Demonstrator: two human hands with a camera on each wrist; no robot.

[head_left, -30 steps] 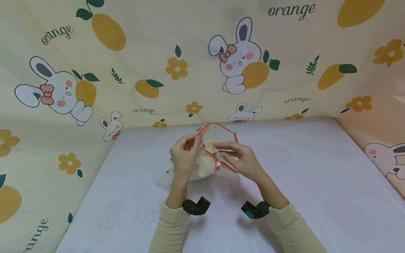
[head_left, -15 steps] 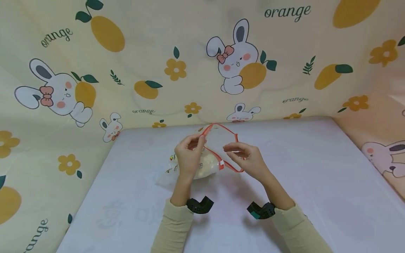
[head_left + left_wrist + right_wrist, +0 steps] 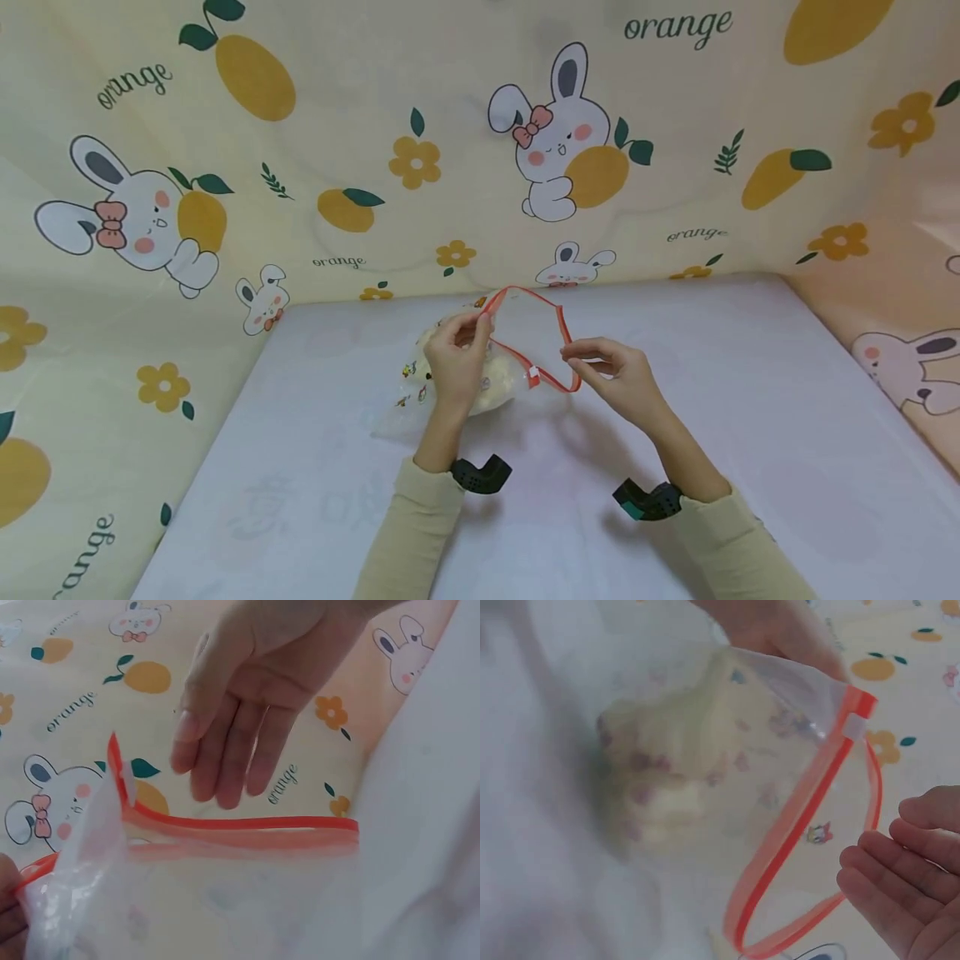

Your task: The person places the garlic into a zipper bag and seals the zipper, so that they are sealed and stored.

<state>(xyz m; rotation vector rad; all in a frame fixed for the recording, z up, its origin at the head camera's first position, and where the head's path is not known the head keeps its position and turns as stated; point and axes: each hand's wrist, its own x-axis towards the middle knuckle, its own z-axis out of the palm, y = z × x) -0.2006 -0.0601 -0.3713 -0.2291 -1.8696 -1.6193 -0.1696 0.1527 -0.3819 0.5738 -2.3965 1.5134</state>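
A clear zip bag point(image 3: 411, 398) printed with small colourful pictures rests on the table, its mouth spread apart. Red zip strips point(image 3: 787, 825) edge the mouth, and a white slider point(image 3: 853, 726) sits near one end. Inside, a pale yellow bundle with darker spots point(image 3: 667, 765) shows blurred through the plastic. My left hand point(image 3: 457, 354) pinches the far-left part of the red edge between thumb and fingers. On the other side my right hand point(image 3: 618, 379) has its fingertips right at the red edge. The left wrist view shows that right hand point(image 3: 244, 727) with fingers extended and loose.
The white tabletop point(image 3: 300, 500) reaches back to a cream cloth wall point(image 3: 465, 100) printed with rabbits, oranges and flowers. More printed cloth point(image 3: 892, 283) closes off the right side. Black devices point(image 3: 482, 473) are strapped on both wrists.
My right hand has withdrawn to the right from over the bag's opening to the edge. My left hand has shifted slightly right with the pinched edge, and the mouth now shows more open.
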